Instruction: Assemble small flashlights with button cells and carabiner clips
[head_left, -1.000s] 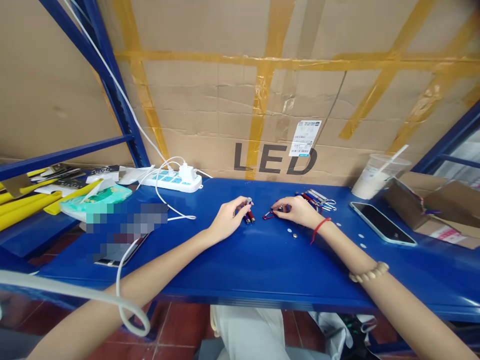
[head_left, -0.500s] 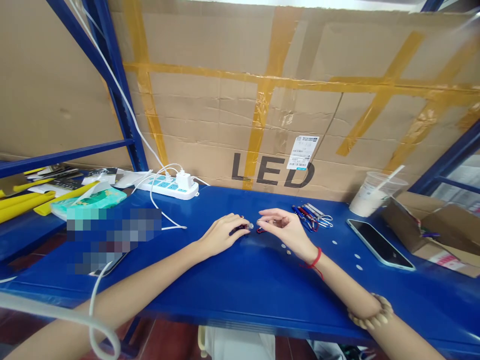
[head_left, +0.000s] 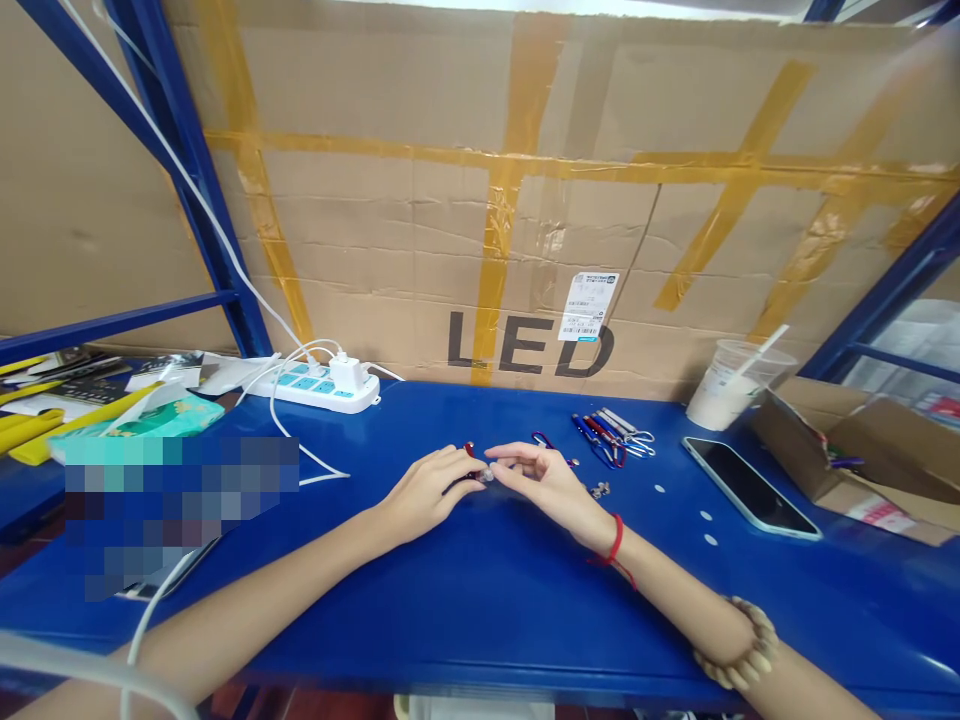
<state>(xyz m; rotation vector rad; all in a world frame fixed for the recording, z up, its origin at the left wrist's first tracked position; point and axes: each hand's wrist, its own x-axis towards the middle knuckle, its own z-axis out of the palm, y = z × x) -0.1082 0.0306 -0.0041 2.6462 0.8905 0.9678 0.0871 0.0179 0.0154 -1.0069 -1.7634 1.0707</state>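
My left hand [head_left: 435, 488] is closed around a small dark red flashlight [head_left: 472, 474], mostly hidden by the fingers; a red clip end [head_left: 469, 449] shows above them. A clear, round piece [head_left: 487, 474] sits at the flashlight's right end. My right hand [head_left: 553, 490] pinches at this end with thumb and fingers. Whatever lies between these fingertips is too small to make out. Just behind the right hand, a blue carabiner clip [head_left: 541, 439] is partly covered. Small metallic parts [head_left: 600, 490] lie beside the right hand.
Several blue, red and silver flashlights with carabiners [head_left: 611, 437] lie farther back. White discs [head_left: 706, 515] are scattered near a phone [head_left: 750, 488]. A plastic cup [head_left: 720, 395] and open cardboard box [head_left: 840, 470] stand right. A power strip [head_left: 352, 402] and cables lie left.
My right hand has come left to the flashlight's end, closing the gap between my hands. The small metallic parts beside the right hand show more clearly. The view has turned slightly right.
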